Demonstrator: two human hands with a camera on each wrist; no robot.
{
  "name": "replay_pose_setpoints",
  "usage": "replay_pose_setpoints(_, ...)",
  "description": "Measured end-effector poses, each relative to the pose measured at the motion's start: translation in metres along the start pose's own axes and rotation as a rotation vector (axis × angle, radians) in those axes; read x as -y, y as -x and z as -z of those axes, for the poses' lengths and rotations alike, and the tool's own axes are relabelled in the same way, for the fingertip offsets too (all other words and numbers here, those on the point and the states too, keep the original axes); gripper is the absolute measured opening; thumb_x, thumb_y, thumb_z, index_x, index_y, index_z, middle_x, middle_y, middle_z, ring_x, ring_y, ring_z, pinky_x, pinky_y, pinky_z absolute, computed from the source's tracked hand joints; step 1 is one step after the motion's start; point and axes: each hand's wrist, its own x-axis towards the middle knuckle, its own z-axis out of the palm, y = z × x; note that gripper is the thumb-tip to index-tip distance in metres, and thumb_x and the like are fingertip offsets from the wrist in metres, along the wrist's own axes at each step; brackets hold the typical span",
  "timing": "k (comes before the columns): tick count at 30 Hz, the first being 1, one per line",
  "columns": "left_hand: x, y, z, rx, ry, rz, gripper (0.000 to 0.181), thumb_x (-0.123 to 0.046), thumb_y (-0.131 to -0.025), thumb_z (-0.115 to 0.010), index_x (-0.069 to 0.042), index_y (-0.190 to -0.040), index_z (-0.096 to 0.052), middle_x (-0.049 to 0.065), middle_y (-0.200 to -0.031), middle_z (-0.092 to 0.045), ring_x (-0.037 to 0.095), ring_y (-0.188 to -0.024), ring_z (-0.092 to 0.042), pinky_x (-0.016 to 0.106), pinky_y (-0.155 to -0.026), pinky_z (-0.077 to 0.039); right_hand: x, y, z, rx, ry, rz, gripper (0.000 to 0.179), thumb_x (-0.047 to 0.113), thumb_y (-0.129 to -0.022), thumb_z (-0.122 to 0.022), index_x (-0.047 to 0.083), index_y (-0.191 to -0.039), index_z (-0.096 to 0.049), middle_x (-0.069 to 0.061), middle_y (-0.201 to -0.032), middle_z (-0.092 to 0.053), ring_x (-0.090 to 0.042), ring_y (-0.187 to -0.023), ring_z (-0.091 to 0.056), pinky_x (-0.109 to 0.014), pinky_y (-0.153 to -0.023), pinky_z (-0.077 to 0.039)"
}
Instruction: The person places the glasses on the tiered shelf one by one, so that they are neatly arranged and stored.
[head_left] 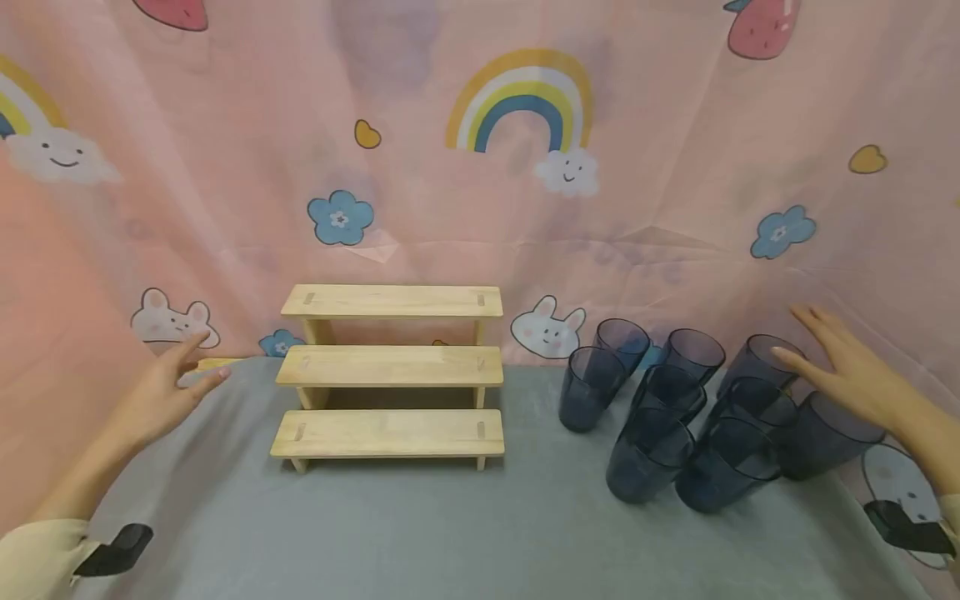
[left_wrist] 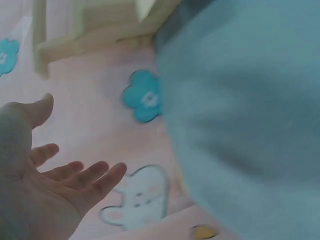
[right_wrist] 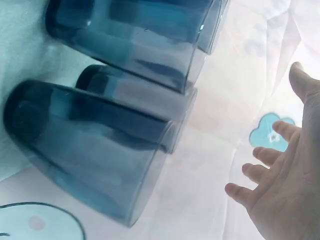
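Maybe the dark, see-through cups [head_left: 738, 429] right of the 3-step wooden stand [head_left: 390, 367] are light, hard, slippery and breakable, best held round their sides, while the left hand [head_left: 163, 396], left of the stand, and the right hand [head_left: 855, 371], far right of it, hold nothing.

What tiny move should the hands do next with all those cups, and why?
I'd probably lower the right hand to grip the rightmost dark blue, see-through, tapered cup. That hand is open, holds nothing and is right by it, and no cup stands on the three-step pale wooden stand.
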Motion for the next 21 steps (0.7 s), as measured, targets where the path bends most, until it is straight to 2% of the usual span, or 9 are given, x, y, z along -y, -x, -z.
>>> replay_pose_setpoints(4,0.007,0.014,-0.018,0.048,0.05,0.076,0.073,-0.035,-0.102,-0.053,0.009,-0.151,-0.021,0.04,-0.144,-0.032,0.058,-0.119,-0.046,0.061,-0.083,-0.053,-0.006,0.012,-0.005,-0.054,-0.027,-0.026,0.083,0.035,-0.101,-0.052,-0.005,-0.154,-0.002,-0.038,-0.153,0.005,-0.059,-0.138,0.004,-0.08,-0.102,-0.001)
replay_pose_setpoints(11,0.007,0.029,-0.045,0.141,0.291,0.143,0.069,-0.03,-0.104,-0.051,0.008,-0.152,-0.019,0.039,-0.146,-0.031,0.048,-0.114,-0.057,0.039,-0.083,-0.059,-0.018,0.037,-0.008,-0.136,-0.101,-0.131,0.079,0.033,-0.102,-0.05,-0.001,-0.155,-0.002,-0.037,-0.153,0.001,-0.065,-0.133,-0.002,-0.082,-0.1,-0.004)
replay_pose_setpoints(16,0.001,0.029,-0.059,0.208,0.451,0.197,0.072,-0.033,-0.102,-0.054,0.005,-0.153,-0.02,0.036,-0.147,-0.031,0.041,-0.115,-0.059,0.035,-0.088,-0.058,-0.023,0.054,-0.013,-0.186,-0.145,-0.226,0.084,0.035,-0.101,-0.053,0.002,-0.156,0.002,-0.032,-0.155,0.008,-0.065,-0.133,0.0,-0.083,-0.097,-0.009)
replay_pose_setpoints(21,-0.004,0.029,-0.065,0.266,0.523,0.241,0.075,-0.036,-0.102,-0.054,0.002,-0.155,-0.018,0.034,-0.149,-0.031,0.038,-0.122,-0.055,0.037,-0.091,-0.056,-0.03,0.071,-0.023,-0.25,-0.241,-0.258,0.09,0.029,-0.099,-0.058,0.004,-0.156,0.007,-0.027,-0.158,0.012,-0.055,-0.139,0.007,-0.076,-0.106,-0.005)
